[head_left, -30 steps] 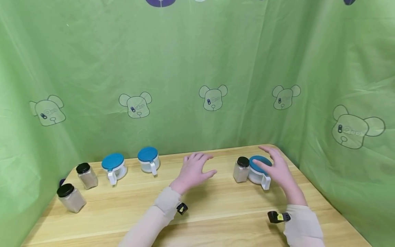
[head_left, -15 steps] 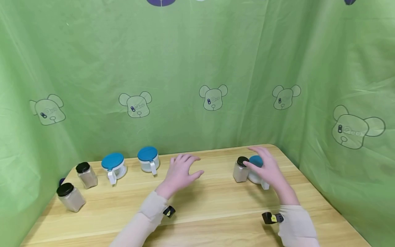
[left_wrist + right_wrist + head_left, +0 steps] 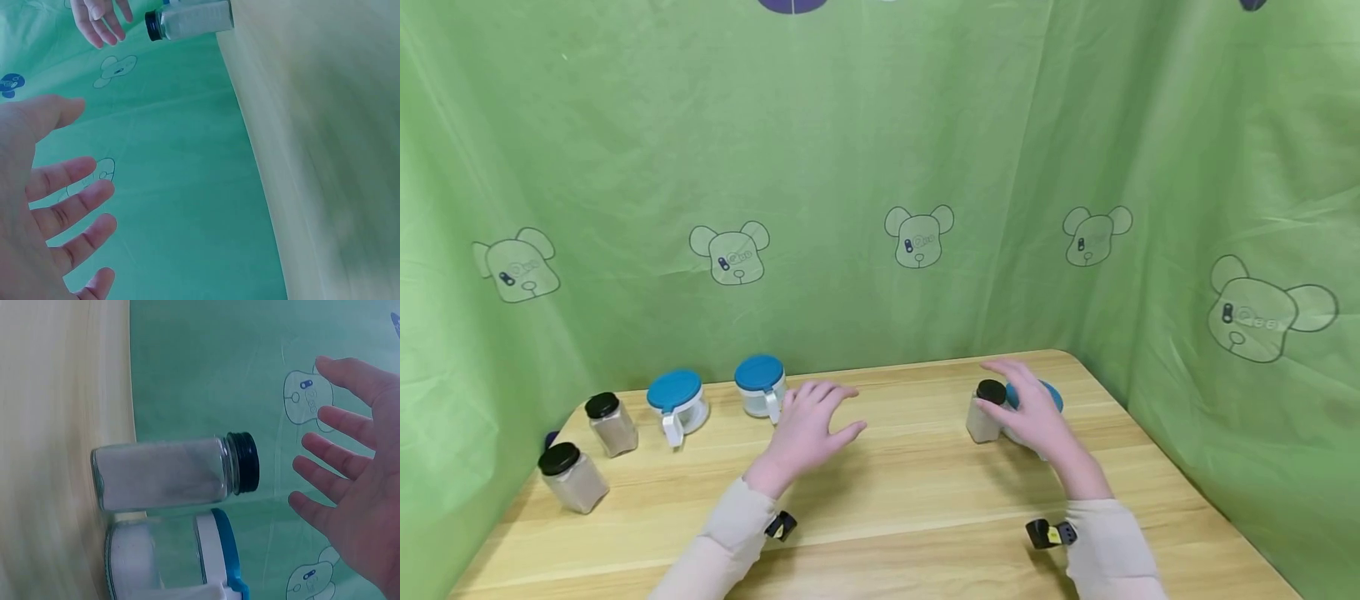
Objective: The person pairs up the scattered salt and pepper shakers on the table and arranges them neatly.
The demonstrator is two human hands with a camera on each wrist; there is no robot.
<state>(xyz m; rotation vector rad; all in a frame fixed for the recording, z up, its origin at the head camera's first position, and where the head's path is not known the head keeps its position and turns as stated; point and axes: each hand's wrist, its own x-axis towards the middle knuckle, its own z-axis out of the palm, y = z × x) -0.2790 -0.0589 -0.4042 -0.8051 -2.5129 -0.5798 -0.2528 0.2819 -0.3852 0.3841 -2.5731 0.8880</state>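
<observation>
My right hand (image 3: 1028, 414) hovers with fingers spread above a square glass jar (image 3: 162, 475) with a black lid, holding nothing. Beside that jar stands a glass pot (image 3: 172, 556) with a blue lid and a white handle; in the head view the hand partly hides it. Over the middle-left of the table my left hand (image 3: 805, 429) is raised, fingers apart and thumb out, with nothing in it. Nearest to it is another blue-lidded pot (image 3: 758, 383), whose handle the fingers overlap in the head view.
Farther left on the wooden table (image 3: 910, 517) stand a blue-lidded pot (image 3: 676, 400) and two black-lidded jars, one behind (image 3: 613, 429) and one in front (image 3: 576, 483). A green curtain (image 3: 850, 125) surrounds the table at the back and sides.
Both hands have moved left in the head view, the left toward the middle blue-lidded pot, the right from over the blue-lidded pot toward the black-lidded jar. The jars and pots have stayed put.
</observation>
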